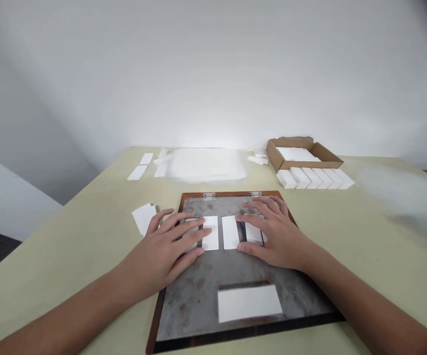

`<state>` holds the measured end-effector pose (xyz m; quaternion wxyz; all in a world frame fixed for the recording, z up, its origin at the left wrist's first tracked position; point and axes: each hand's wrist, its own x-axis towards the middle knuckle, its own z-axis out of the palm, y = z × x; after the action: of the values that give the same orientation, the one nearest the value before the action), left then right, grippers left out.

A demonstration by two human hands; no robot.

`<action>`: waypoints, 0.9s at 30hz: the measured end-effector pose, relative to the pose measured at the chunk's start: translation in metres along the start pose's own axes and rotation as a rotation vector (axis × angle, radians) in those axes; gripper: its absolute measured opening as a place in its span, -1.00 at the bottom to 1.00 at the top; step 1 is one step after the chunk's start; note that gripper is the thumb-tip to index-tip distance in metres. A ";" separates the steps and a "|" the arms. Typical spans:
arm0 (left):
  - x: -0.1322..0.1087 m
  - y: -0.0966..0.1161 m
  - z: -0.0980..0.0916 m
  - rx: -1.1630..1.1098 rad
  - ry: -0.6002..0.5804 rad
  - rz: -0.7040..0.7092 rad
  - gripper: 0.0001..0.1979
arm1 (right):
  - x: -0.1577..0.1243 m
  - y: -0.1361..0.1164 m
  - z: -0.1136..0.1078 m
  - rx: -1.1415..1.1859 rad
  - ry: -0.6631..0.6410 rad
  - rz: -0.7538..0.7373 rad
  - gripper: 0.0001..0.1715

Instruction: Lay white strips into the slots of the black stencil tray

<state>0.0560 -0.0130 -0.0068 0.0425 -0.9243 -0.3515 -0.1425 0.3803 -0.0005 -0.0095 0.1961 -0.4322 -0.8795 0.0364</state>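
Observation:
A grey metal plate (198,281) in a brown frame with two hinges lies in front of me, with several white cards in a row across it. My left hand (172,241) spreads its fingers over the left part of the row, fingertips on a white card (211,239). Over the right part, my right hand (272,231) has its fingers apart. Its thumb and index fingertip touch or hover at the edge of another white card (230,232); a further card (252,233) is partly under that hand. Nearer to me lies a wider white card (249,303) on the plate.
Loose white cards (144,217) lie left of the plate. A cardboard box (309,165) holding white cards stands at the back right, with several white stacks (314,178) before it. More cards (137,172) lie at the back left. A wall closes off the table's far side.

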 end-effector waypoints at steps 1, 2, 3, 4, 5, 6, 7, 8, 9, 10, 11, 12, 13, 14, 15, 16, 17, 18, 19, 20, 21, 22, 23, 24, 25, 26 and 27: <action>0.000 0.000 0.000 0.002 0.001 0.002 -0.63 | 0.000 0.000 0.000 0.001 -0.002 0.004 -0.38; 0.000 -0.001 0.000 0.004 0.005 0.003 -0.63 | 0.000 0.000 0.001 0.003 -0.005 0.007 -0.38; 0.000 -0.001 0.001 0.005 0.010 0.003 -0.63 | 0.000 0.001 0.001 0.005 -0.006 0.012 -0.38; 0.000 -0.001 0.001 0.005 0.016 0.004 -0.63 | 0.000 0.000 0.002 0.008 -0.008 0.015 -0.37; 0.001 -0.002 0.001 0.004 0.020 0.005 -0.63 | 0.000 0.000 0.003 0.012 -0.007 0.019 -0.36; 0.001 -0.002 0.001 0.002 0.026 0.006 -0.62 | 0.001 0.000 0.003 0.016 -0.007 0.021 -0.34; 0.002 -0.002 0.001 0.000 0.028 0.004 -0.61 | 0.001 -0.001 0.003 0.020 -0.006 0.021 -0.32; 0.002 -0.003 0.000 -0.002 0.023 0.000 -0.60 | 0.002 -0.001 0.003 0.023 -0.001 0.021 -0.31; 0.003 -0.003 0.000 -0.003 0.011 -0.005 -0.59 | 0.002 0.000 0.002 0.023 0.006 0.022 -0.31; 0.003 -0.003 0.000 -0.003 -0.009 -0.014 -0.57 | 0.002 0.000 0.000 0.022 0.014 0.022 -0.32; 0.003 -0.004 -0.001 -0.003 -0.032 -0.028 -0.55 | 0.002 0.002 -0.002 0.019 0.022 0.022 -0.32; 0.003 -0.004 -0.002 -0.004 -0.055 -0.039 -0.53 | 0.000 0.004 -0.005 0.015 0.030 0.024 -0.33; 0.003 -0.004 -0.002 -0.008 -0.076 -0.049 -0.51 | -0.001 0.007 -0.008 0.011 0.033 0.030 -0.33; 0.004 -0.004 -0.003 -0.013 -0.091 -0.056 -0.50 | -0.004 0.010 -0.011 0.010 0.026 0.041 -0.31; 0.004 -0.004 -0.004 -0.019 -0.103 -0.059 -0.50 | -0.007 0.013 -0.014 0.012 0.007 0.056 -0.28; 0.004 -0.004 -0.005 -0.023 -0.116 -0.059 -0.49 | -0.010 0.016 -0.017 0.018 -0.021 0.072 -0.25; 0.005 -0.003 -0.006 -0.026 -0.129 -0.059 -0.49 | -0.013 0.019 -0.019 0.027 -0.055 0.083 -0.22; 0.005 -0.003 -0.007 -0.027 -0.142 -0.059 -0.49 | -0.016 0.022 -0.021 0.036 -0.089 0.089 -0.19; 0.006 -0.002 -0.008 -0.026 -0.150 -0.061 -0.49 | -0.018 0.024 -0.022 0.045 -0.115 0.089 -0.17; 0.006 -0.002 -0.009 -0.026 -0.153 -0.059 -0.49 | -0.020 0.025 -0.023 0.050 -0.130 0.087 -0.16; 0.006 -0.002 -0.010 -0.027 -0.149 -0.057 -0.49 | -0.021 0.025 -0.023 0.053 -0.135 0.087 -0.16; 0.006 -0.002 -0.010 -0.027 -0.140 -0.052 -0.49 | -0.021 0.025 -0.023 0.054 -0.134 0.089 -0.16; 0.006 -0.002 -0.010 -0.026 -0.132 -0.047 -0.50 | -0.021 0.025 -0.023 0.054 -0.131 0.093 -0.17; 0.006 -0.002 -0.010 -0.025 -0.128 -0.044 -0.50 | -0.021 0.024 -0.023 0.055 -0.128 0.095 -0.17; 0.006 -0.002 -0.010 -0.023 -0.129 -0.045 -0.51 | -0.021 0.024 -0.023 0.057 -0.124 0.098 -0.17; 0.006 -0.002 -0.010 -0.023 -0.133 -0.046 -0.51 | -0.020 0.023 -0.022 0.057 -0.119 0.100 -0.16; 0.006 -0.002 -0.010 -0.023 -0.136 -0.048 -0.51 | -0.020 0.023 -0.022 0.056 -0.114 0.102 -0.15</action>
<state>0.0566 -0.0090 0.0044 0.0044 -0.9237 -0.3738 -0.0843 0.4168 -0.0042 -0.0006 0.1554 -0.4679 -0.8647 0.0957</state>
